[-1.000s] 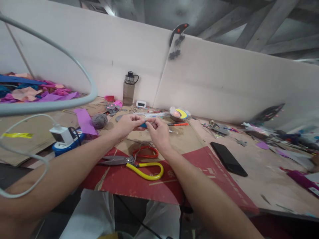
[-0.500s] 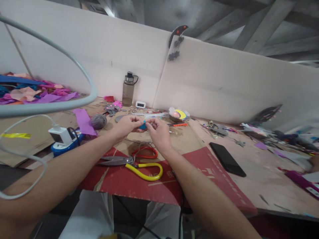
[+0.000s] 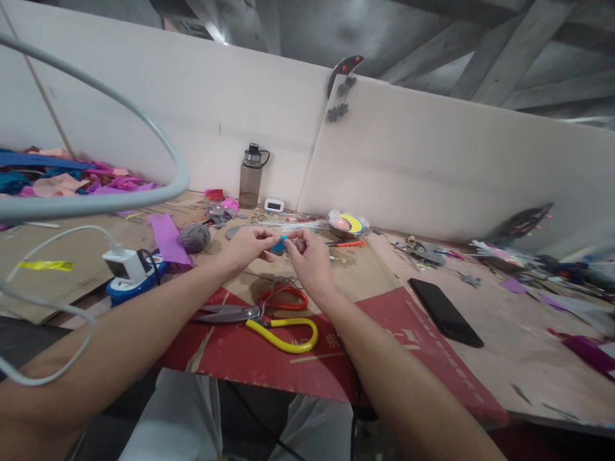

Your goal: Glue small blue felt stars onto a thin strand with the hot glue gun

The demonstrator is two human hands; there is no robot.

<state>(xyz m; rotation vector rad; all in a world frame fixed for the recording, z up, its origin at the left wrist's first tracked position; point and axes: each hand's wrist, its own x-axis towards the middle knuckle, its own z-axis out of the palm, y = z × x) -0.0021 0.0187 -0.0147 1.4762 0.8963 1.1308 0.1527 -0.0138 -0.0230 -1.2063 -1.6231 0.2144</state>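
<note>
A small blue piece (image 3: 280, 244), possibly paper or cloth, is pinched between my two hands above the middle of the work surface. My left hand (image 3: 252, 246) grips its left side with thumb and fingertips. From the right, my right hand (image 3: 308, 255) closes thumb and index finger on the same piece; its other fingers are curled and partly hidden. Below the hands lie scissors (image 3: 259, 317) with one red and one yellow handle, blades pointing left. A thin grey strand (image 3: 278, 283) loops over them.
A ball of grey yarn (image 3: 195, 237) and a purple strip (image 3: 169, 239) lie left, beside a charger (image 3: 125, 264) on a blue power strip. A bottle (image 3: 250, 179) stands behind. Right lies a black phone (image 3: 445, 312). A pale curved tube (image 3: 177, 173) crosses the upper left.
The view has shifted slightly, so everything sits a little lower and further right. Both hands still hold the blue piece, with more of it showing between the fingers.
</note>
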